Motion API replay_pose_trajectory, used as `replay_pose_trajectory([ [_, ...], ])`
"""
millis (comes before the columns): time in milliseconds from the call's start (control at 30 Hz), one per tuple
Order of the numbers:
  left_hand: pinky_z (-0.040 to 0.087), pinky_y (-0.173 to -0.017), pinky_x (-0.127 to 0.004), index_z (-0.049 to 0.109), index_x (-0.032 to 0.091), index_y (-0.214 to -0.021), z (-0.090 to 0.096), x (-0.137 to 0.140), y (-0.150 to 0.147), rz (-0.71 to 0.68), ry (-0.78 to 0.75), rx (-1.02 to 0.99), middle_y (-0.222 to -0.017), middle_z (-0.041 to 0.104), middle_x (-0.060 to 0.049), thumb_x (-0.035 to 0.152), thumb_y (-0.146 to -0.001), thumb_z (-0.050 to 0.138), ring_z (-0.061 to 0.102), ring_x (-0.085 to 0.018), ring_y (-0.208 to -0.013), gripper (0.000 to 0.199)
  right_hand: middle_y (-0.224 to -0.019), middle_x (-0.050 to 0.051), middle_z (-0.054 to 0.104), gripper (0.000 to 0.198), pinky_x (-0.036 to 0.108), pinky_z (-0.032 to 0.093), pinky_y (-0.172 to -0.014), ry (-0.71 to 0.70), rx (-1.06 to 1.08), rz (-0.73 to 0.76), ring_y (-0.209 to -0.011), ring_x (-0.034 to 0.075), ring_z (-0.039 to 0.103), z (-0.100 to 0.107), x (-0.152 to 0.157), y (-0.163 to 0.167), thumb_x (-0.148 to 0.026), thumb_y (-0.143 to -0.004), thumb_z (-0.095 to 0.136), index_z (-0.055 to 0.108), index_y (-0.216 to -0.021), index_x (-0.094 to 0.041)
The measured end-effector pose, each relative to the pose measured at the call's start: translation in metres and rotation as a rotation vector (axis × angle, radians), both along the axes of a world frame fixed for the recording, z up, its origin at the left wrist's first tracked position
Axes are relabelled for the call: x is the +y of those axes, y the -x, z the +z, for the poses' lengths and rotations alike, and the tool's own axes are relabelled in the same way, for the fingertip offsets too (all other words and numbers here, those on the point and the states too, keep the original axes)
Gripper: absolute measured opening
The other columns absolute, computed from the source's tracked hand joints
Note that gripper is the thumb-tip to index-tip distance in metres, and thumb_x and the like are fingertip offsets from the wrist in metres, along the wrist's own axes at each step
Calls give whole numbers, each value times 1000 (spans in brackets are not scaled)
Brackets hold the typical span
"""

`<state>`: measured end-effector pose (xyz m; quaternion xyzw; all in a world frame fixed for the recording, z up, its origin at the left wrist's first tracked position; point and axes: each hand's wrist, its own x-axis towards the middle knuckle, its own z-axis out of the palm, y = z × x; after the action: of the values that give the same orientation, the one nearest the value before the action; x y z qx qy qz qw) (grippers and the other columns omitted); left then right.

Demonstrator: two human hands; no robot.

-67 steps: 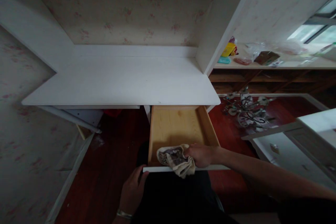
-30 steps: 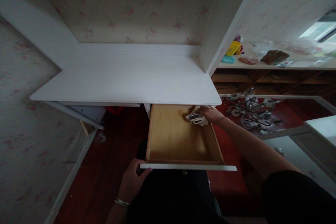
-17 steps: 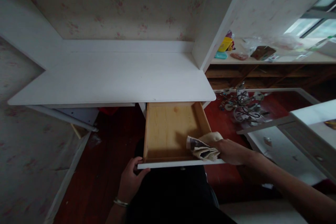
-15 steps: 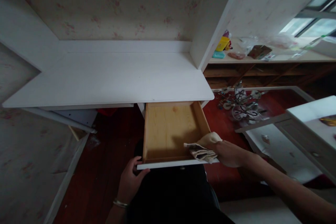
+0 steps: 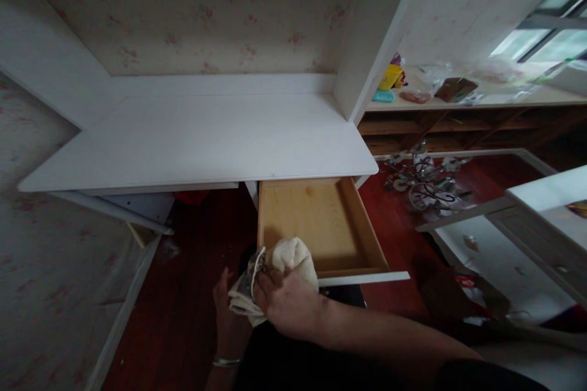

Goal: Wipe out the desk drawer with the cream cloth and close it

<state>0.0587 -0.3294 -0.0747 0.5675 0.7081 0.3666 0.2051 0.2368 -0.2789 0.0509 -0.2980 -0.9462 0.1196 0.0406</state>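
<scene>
My right hand (image 5: 288, 302) is closed on a folded cream cloth (image 5: 296, 256), pressing it over the front left corner of the pulled-out wooden drawer (image 5: 316, 214). Part of the cloth hangs over the outside of the drawer's white front (image 5: 364, 279). Just left of the cloth is my left hand (image 5: 227, 311), with a bracelet at its wrist. The cloth and my right hand cover most of its fingers, so I cannot see whether it grips the drawer. The drawer has bare wood inside and juts out from under the white desk (image 5: 206, 140).
Right of the drawer, a chandelier-like metal fixture (image 5: 426, 180) lies on the red floor. Beyond it, a low shelf unit (image 5: 458, 124) bears a yellow container (image 5: 389, 77) and plastic bags. A white cabinet (image 5: 527, 226) stands at the right.
My right hand has carried the cloth leftward from the drawer's front right corner to its front left corner. My left hand, earlier on that left corner, is now largely covered.
</scene>
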Motion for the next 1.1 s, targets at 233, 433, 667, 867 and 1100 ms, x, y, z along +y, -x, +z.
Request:
replay_pose_trajectory([
  [233, 49, -88, -46, 26, 19, -140, 13, 14, -4, -6, 6, 89, -118, 44, -11, 49, -62, 72, 56, -20, -87, 96, -141, 5, 44, 32, 47, 39, -99, -160, 6, -215, -130, 27, 37, -38, -48, -90, -23, -94, 41, 52, -124, -22],
  [433, 51, -88, -44, 36, 20, -136, 25, 36, -2, -138, -53, 204, -122, 41, -12, 59, -63, 69, 52, -23, -98, 90, -142, 3, 42, 54, 44, 41, -98, -217, -182, -519, -132, 25, 35, -39, -75, -224, -5, -82, 40, 48, -131, -26],
  [667, 46, -94, -42, 47, 17, -128, 35, 96, -6, -251, -211, 438, -127, 43, -15, 57, -70, 64, 49, -26, -112, 72, -124, 10, 59, 60, 37, 52, -77, 129, 119, -1403, -105, 30, 60, -65, -75, -307, -21, -77, 48, 43, -136, -25],
  [867, 40, -97, -45, 50, 21, -128, 57, 159, -18, -307, -254, 711, -136, 42, -14, 47, -79, 59, 44, -31, -120, 56, -78, 7, 71, 36, 35, 55, -64, 804, 1270, -1814, -72, 26, 68, -88, -46, -292, -23, -62, 69, 62, -98, -18],
  [1100, 29, -104, -45, 42, 23, -136, 87, 233, -41, -418, -234, 893, -142, 38, -11, 36, -85, 52, 34, -30, -129, 53, -88, 9, 71, 29, 35, 57, -73, 1153, 1687, -1572, -78, 22, 69, -88, 17, -237, -6, -69, 61, 61, -97, -16],
])
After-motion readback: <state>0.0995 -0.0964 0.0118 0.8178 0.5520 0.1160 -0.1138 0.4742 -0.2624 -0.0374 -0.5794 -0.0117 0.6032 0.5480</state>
